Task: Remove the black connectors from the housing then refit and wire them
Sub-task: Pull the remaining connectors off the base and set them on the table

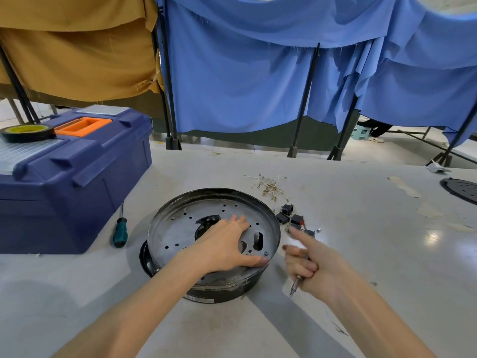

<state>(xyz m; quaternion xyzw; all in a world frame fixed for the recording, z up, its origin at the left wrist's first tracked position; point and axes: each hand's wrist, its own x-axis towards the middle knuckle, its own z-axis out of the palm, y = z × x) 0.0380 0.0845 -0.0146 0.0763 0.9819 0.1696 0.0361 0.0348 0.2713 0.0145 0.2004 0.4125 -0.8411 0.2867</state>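
A round black metal housing (pixel 180 223) sits on the table, its grey perforated plate facing up. My left hand (pixel 229 246) rests flat on that plate with fingers spread, the thumb at the near right rim. Several black connectors (pixel 291 218) lie loose on the table just right of the housing. My right hand (pixel 307 262) hovers beside them; its index finger points at the connectors while the other fingers curl round a thin metal tool (pixel 294 286) whose tip sticks out below the palm. A bunch of pale wires with brass terminals (pixel 268 187) lies behind the connectors.
A dark blue toolbox (pixel 77 177) stands at the left, a roll of black tape (pixel 27 133) on its lid. A green-handled screwdriver (pixel 120 229) lies in front of it. Another round black part (pixel 462 189) shows at the right edge. Blue and tan curtains hang behind.
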